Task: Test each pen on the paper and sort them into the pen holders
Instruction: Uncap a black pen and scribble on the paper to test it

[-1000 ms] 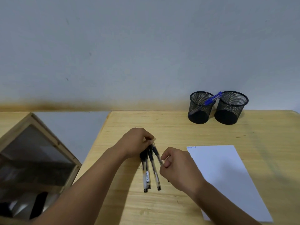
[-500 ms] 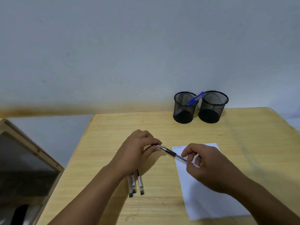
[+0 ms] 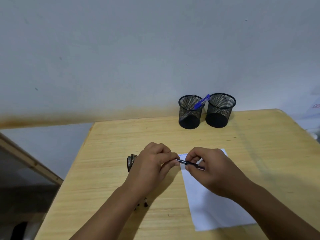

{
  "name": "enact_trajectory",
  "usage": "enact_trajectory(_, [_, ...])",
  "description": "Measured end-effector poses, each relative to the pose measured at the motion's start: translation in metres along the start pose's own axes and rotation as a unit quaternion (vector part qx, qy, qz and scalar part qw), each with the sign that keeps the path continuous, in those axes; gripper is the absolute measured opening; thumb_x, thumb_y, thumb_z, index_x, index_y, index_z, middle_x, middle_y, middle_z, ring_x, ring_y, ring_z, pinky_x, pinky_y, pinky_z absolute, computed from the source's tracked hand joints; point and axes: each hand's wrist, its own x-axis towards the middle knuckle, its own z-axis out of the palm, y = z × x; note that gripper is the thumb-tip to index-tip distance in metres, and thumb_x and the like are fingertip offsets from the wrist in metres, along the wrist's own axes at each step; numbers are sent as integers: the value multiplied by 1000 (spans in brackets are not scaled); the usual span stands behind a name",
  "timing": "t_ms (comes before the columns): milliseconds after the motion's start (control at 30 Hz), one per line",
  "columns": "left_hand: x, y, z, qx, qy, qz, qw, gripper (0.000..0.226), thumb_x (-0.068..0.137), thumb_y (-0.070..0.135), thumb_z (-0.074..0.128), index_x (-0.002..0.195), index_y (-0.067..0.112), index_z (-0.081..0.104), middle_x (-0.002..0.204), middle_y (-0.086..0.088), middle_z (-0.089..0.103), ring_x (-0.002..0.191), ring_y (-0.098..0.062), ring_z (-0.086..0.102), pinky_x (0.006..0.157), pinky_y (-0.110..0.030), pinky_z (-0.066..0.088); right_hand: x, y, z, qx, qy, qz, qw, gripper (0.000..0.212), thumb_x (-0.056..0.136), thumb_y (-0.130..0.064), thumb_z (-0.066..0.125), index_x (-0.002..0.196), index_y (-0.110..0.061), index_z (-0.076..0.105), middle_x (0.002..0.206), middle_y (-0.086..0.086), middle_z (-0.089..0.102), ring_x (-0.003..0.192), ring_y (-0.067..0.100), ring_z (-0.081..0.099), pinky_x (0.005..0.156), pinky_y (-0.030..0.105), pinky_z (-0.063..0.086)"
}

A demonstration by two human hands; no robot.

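Observation:
A black pen (image 3: 184, 162) lies level between my two hands, above the near-left corner of the white paper (image 3: 213, 203). My left hand (image 3: 152, 168) pinches its left end. My right hand (image 3: 210, 168) grips the barrel on the right. Several more black pens (image 3: 130, 162) lie on the table, mostly hidden under my left wrist; their tips show near the forearm. Two black mesh pen holders stand at the back: the left holder (image 3: 190, 112) has a blue pen (image 3: 200, 102) leaning in it, and the right holder (image 3: 220, 110) shows nothing inside.
The wooden table (image 3: 107, 170) ends at its left edge near a wood-framed panel (image 3: 26, 161) leaning at the far left. A grey wall rises behind the holders. Faint blue marks sit at the paper's top-left corner (image 3: 182, 155).
My right hand drew one pen out of the bundle and carried it right over the paper. Now both hands hold that pen level, and the other pens lie under my left wrist.

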Motion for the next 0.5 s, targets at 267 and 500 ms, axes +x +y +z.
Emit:
enact_trajectory(267, [0, 2, 0, -28, -13, -8, 999, 27, 95, 45, 52, 105, 32, 72, 88, 16, 57, 84, -11, 51, 76, -22, 41, -5, -2, 6, 31, 36, -12, 999, 11, 84, -25, 70, 73, -24, 69, 57, -16, 60, 50, 7, 51, 47, 14, 32])
enact_trajectory(500, [6, -15, -8, -51, 22, -76, 996, 20, 92, 44, 60, 101, 33, 75, 87, 15, 63, 87, -10, 56, 77, -23, 44, -11, 9, 1, 38, 50, 47, 997, 15, 84, -28, 72, 71, -25, 66, 59, -17, 62, 49, 6, 50, 49, 15, 35])
